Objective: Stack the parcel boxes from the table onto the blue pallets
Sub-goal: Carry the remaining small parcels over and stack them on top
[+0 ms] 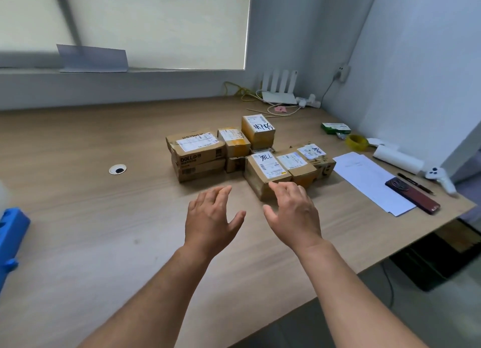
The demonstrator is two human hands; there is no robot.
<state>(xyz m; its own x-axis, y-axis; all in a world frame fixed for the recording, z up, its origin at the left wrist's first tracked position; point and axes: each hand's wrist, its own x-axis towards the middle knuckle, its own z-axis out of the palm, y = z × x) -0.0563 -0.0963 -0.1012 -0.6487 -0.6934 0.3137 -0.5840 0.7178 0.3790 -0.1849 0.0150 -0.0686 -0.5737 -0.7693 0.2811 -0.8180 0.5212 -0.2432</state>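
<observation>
Left hand [211, 217] and right hand [294, 212] hover open, empty, near parcel boxes [268, 165], including a carton [200, 158] printed "DOLL".

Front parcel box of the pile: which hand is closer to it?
Right. The right hand has its fingertips at the near edge of the front parcel box; contact is unclear. The left hand hovers over the table, to the box's left.

You are looking at a white router [279, 93] standing in the far corner. A dark red phone [412, 195] is lying partly on white paper sheets [369, 178], a pen [416, 183] just beside it, a yellow tape roll [356, 141] sitting behind.
</observation>
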